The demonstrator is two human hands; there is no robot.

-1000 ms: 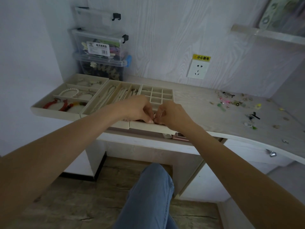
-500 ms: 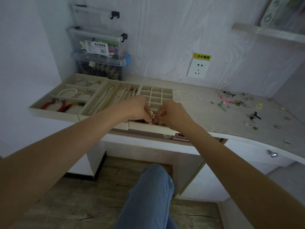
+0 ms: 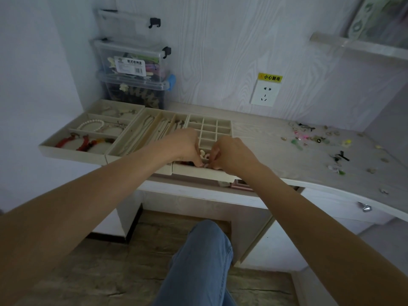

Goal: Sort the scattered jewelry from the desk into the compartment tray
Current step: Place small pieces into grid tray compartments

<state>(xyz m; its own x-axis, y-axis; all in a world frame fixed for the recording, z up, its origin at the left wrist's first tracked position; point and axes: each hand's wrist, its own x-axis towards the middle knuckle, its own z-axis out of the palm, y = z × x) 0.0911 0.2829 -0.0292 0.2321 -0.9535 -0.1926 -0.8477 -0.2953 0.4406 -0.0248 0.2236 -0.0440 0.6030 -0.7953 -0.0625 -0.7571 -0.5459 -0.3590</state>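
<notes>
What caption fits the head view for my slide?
Both hands, left and right, work small pieces at the grid tray's near edge.

A pale wood-grain wall panel (image 3: 220, 47) backs a light wood-grain desk (image 3: 276, 155) whose near edge curves toward the right. On the panel a white wall socket (image 3: 264, 94) sits below a yellow warning label (image 3: 270, 77). Clear plastic storage boxes (image 3: 134, 71) are stacked in the far left corner against a plain white side wall (image 3: 33, 74). A shelf (image 3: 357, 44) juts out at upper right. Below the desktop, a drawer knob (image 3: 365, 208) shows at right. The floor (image 3: 106, 272) is worn brown wood-look planks. The light is dim and even.
</notes>
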